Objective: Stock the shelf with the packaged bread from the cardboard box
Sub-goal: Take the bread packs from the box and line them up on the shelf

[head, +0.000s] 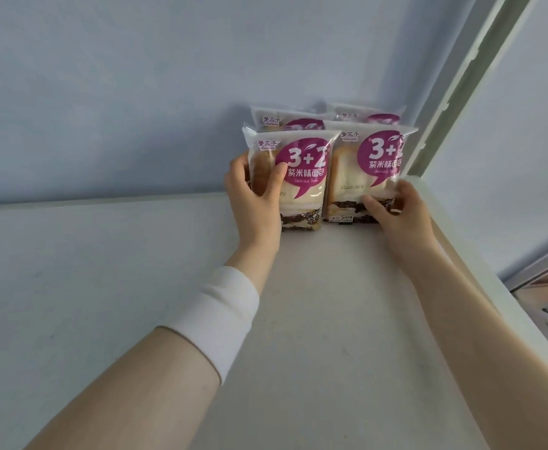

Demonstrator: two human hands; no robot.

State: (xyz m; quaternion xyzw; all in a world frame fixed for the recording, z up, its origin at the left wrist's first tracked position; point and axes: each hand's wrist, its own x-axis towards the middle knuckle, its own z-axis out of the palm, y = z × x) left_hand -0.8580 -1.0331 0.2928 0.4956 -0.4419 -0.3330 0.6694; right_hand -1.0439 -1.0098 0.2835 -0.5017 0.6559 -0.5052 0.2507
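Note:
Two clear bread packs with magenta "3+2" labels stand upright at the front, with two more behind them, in the far right corner of the white shelf [110,287]. My left hand [253,193] grips the front left pack [302,177] by its left side, thumb on the face. My right hand [392,209] holds the front right pack [368,170] at its lower right corner. The rear left pack [285,120] and the rear right pack [368,115] show only their tops. The cardboard box is out of view.
A pale blue back wall [136,92] closes the shelf behind. A white slotted upright post [467,76] stands at the right corner, and the shelf's right rim [480,271] runs toward me. Other shelving shows at the lower right.

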